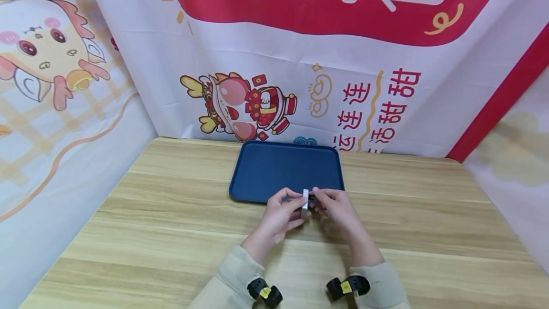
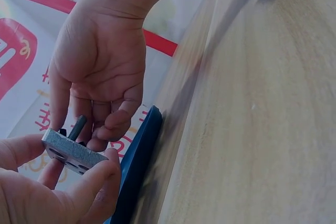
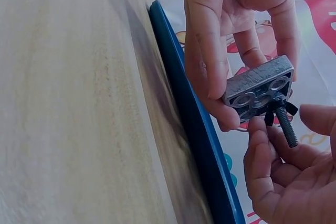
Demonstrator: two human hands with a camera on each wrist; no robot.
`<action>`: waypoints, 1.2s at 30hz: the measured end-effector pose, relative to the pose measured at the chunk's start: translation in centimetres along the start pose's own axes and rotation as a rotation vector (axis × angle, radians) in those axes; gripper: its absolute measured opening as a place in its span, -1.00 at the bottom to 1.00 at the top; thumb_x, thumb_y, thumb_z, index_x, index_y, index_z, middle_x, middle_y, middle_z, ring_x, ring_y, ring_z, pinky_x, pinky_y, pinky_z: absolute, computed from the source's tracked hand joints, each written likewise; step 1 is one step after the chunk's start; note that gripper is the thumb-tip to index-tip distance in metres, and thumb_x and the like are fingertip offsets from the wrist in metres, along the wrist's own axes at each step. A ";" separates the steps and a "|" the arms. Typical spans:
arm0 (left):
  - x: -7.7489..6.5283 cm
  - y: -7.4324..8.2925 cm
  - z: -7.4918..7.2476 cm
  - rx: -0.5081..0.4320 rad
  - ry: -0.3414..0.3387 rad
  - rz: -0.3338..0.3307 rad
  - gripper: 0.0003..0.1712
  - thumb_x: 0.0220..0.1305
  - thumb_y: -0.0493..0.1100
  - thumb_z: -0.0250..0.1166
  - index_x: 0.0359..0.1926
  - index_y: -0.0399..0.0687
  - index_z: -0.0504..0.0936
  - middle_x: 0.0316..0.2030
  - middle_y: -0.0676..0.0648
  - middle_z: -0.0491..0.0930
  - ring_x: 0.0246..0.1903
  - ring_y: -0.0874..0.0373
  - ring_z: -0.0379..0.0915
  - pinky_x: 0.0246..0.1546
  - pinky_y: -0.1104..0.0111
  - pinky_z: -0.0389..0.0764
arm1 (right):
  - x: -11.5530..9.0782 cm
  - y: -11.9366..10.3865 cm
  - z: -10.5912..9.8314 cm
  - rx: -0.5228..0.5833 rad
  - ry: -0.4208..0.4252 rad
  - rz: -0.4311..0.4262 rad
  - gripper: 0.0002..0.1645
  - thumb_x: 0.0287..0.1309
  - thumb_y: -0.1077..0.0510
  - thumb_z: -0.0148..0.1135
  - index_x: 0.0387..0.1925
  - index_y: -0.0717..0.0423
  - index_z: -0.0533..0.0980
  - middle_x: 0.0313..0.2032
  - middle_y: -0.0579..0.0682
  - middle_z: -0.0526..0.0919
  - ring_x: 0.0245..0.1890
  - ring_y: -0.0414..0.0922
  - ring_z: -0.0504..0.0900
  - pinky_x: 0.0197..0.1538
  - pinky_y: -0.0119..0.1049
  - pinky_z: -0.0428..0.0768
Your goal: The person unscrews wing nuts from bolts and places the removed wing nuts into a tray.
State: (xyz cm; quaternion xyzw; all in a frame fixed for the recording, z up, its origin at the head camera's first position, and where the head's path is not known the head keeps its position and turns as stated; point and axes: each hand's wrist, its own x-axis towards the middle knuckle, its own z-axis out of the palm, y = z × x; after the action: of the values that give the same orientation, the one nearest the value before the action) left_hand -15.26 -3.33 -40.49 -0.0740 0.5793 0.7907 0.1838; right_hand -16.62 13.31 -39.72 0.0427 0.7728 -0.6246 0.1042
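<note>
A small grey metal block (image 3: 257,81) with several round holes is held by its edges between the thumb and fingers of my left hand (image 1: 279,214). From its face sticks a dark threaded bolt (image 3: 286,127), with a black wing nut (image 3: 270,117) around it close to the block. My right hand (image 1: 340,208) is at the bolt side, thumb and curled fingertips at the two wings of the nut. In the left wrist view the bolt (image 2: 77,128) points toward the right palm. Both hands are above the wooden table, at the tray's near edge.
A dark blue tray (image 1: 287,170) lies on the wooden table (image 1: 180,232) just beyond the hands. Behind it hangs a printed cloth (image 1: 274,51) with cartoon figures and red lettering. Black straps with cameras (image 1: 265,293) sit on both sleeves.
</note>
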 end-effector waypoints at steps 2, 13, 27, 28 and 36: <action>0.0 0.0 0.0 0.001 0.000 -0.006 -0.77 0.34 -0.12 0.31 -0.06 -0.07 0.51 -0.03 -0.17 0.69 -0.27 0.11 0.71 0.08 -0.06 0.57 | 0.0 0.0 -0.1 -0.006 -0.009 -0.007 -0.56 0.47 0.03 0.05 -0.06 0.37 0.60 -0.37 0.00 0.65 -0.35 -0.17 0.54 -0.22 -0.39 0.55; 0.1 -0.1 -0.1 0.004 -0.007 -0.028 -0.76 0.35 -0.13 0.30 -0.04 -0.08 0.50 -0.01 -0.19 0.67 -0.25 0.10 0.71 0.10 -0.04 0.57 | -0.2 0.1 -0.6 -0.040 -0.054 -0.051 -0.65 0.38 0.16 0.17 0.08 0.28 0.59 -0.02 0.14 0.68 -0.14 -0.17 0.61 0.02 -0.25 0.64; 0.1 0.0 0.0 0.006 0.000 -0.025 -0.78 0.34 -0.13 0.32 -0.07 -0.07 0.52 -0.02 -0.18 0.66 -0.23 0.08 0.71 0.07 -0.02 0.59 | -0.1 0.2 -0.5 -0.080 -0.051 -0.154 -0.70 0.24 0.44 0.19 0.01 0.29 0.51 -0.10 0.17 0.66 -0.17 -0.12 0.55 -0.12 -0.37 0.55; 0.1 -0.1 0.0 0.007 -0.003 -0.028 -0.78 0.34 -0.13 0.32 -0.08 -0.07 0.52 -0.01 -0.18 0.66 -0.22 0.07 0.71 0.08 -0.02 0.59 | -0.1 0.2 -0.4 -0.080 -0.043 -0.155 -0.71 0.23 0.45 0.19 -0.01 0.29 0.51 -0.12 0.17 0.66 -0.18 -0.12 0.54 -0.13 -0.36 0.54; 0.2 0.0 0.0 0.007 0.000 -0.041 -0.80 0.35 -0.13 0.30 -0.08 -0.06 0.52 0.01 -0.19 0.65 -0.16 0.02 0.71 0.09 -0.02 0.58 | 0.1 0.1 -0.2 -0.126 -0.015 -0.207 -0.75 0.21 0.49 0.17 -0.08 0.31 0.51 -0.16 0.20 0.66 -0.19 -0.08 0.54 -0.11 -0.32 0.50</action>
State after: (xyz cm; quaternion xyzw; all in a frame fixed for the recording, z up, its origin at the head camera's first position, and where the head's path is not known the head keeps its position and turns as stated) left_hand -15.42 -3.29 -40.54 -0.0853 0.5804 0.7848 0.1999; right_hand -16.71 13.57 -39.78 -0.0484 0.8101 -0.5823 0.0475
